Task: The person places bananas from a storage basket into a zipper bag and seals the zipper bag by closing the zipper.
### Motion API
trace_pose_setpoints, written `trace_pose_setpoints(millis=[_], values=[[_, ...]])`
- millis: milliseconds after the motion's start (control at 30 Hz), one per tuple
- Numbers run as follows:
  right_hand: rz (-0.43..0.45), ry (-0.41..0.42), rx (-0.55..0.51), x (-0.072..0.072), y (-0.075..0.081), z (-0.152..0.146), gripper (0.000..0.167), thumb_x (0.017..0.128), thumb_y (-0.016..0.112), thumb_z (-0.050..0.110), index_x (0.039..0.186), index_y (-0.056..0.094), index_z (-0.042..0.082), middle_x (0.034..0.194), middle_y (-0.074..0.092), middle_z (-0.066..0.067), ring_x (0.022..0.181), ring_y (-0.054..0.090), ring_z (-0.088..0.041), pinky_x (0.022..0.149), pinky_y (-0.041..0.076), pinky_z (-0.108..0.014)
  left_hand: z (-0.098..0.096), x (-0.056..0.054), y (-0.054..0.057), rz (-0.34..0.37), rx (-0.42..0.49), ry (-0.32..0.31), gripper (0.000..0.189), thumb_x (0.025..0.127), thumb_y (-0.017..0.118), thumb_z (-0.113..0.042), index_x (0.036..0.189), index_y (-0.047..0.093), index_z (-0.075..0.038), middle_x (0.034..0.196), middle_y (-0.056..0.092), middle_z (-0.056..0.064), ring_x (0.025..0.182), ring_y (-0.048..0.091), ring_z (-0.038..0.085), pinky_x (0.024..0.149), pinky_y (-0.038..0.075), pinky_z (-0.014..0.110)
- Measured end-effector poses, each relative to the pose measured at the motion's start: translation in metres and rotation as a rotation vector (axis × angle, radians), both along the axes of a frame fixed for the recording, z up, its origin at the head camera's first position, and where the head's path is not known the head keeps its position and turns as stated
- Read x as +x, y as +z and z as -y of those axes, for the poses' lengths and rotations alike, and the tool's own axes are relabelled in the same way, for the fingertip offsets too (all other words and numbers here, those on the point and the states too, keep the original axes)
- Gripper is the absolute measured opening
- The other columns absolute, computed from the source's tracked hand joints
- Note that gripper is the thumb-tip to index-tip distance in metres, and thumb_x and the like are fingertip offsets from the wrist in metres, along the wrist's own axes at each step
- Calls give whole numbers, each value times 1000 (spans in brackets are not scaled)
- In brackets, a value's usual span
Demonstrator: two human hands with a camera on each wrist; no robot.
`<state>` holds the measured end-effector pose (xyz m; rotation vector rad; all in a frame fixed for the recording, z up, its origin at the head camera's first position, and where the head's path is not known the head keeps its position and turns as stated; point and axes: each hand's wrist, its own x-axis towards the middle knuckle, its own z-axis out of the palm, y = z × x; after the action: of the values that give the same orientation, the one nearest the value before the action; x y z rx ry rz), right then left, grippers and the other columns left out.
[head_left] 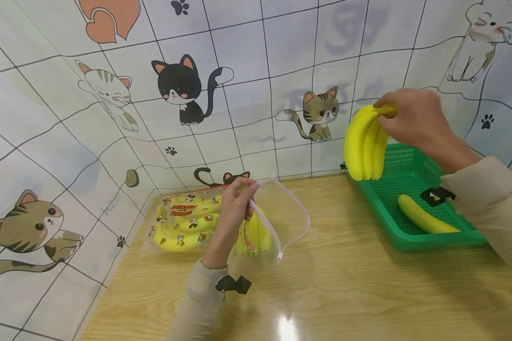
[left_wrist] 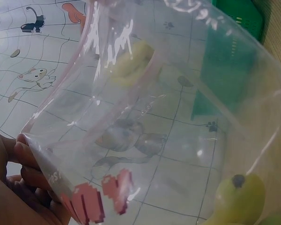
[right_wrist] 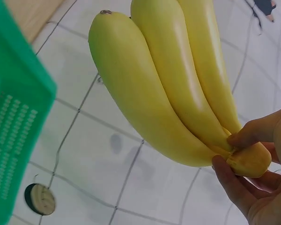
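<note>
My right hand (head_left: 416, 118) pinches a bunch of yellow bananas (head_left: 364, 144) by its stem, above the back left corner of the green basket (head_left: 384, 213). In the right wrist view the bananas (right_wrist: 164, 84) hang from thumb and fingertips (right_wrist: 234, 187). My left hand (head_left: 234, 203) pinches the rim of a clear zip bag (head_left: 296, 227) with a pink zip edge, which stands gaping to the right. Inside this bag is another yellow banana bunch (head_left: 260, 232). The left wrist view looks through the clear plastic (left_wrist: 178, 140), with left fingers (left_wrist: 30, 164) at its edge.
A single banana (head_left: 424, 215) lies in the green basket at the right. Left of my left hand, a printed zip bag (head_left: 187, 220) filled with bananas lies on the wooden table (head_left: 324, 284). A cat-patterned wall covering (head_left: 247, 94) rises behind.
</note>
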<state>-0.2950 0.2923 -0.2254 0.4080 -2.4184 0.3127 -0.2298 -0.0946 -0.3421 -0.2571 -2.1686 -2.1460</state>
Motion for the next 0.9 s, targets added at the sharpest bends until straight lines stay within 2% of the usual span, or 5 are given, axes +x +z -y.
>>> trace_pose_setpoints(millis=[167, 467, 667, 900], values=[[-93, 91, -14, 16, 8, 22, 24, 90, 66, 5, 109, 76, -5, 107, 75, -27, 77, 66, -37, 62, 40, -31, 1, -1, -1, 9, 1, 2, 12, 104, 61, -23, 108, 64, -12, 56, 48, -6, 44, 41, 7, 44, 36, 20], [-205, 218, -68, 41, 18, 53, 21, 87, 72, 1, 106, 78, -3, 100, 77, -23, 79, 71, -36, 71, 29, -3, 0, -1, 0, -1, 1, -3, 11, 104, 60, -22, 109, 64, -12, 55, 47, -5, 43, 40, 7, 43, 35, 21], [-257, 283, -84, 54, 21, 67, 19, 85, 75, 0, 103, 79, -3, 90, 77, -19, 71, 67, -29, 71, 30, 1, 1, -2, -1, -15, -7, -7, 14, 104, 60, -23, 110, 64, -11, 54, 47, -5, 42, 40, 7, 42, 35, 22], [-272, 347, -153, 70, 15, 81, 19, 82, 79, -3, 100, 79, -2, 90, 78, -16, 71, 68, -25, 76, 34, 6, 1, -1, 0, -6, -3, -5, 12, 104, 60, -23, 108, 64, -12, 55, 47, -5, 43, 40, 8, 42, 35, 22]])
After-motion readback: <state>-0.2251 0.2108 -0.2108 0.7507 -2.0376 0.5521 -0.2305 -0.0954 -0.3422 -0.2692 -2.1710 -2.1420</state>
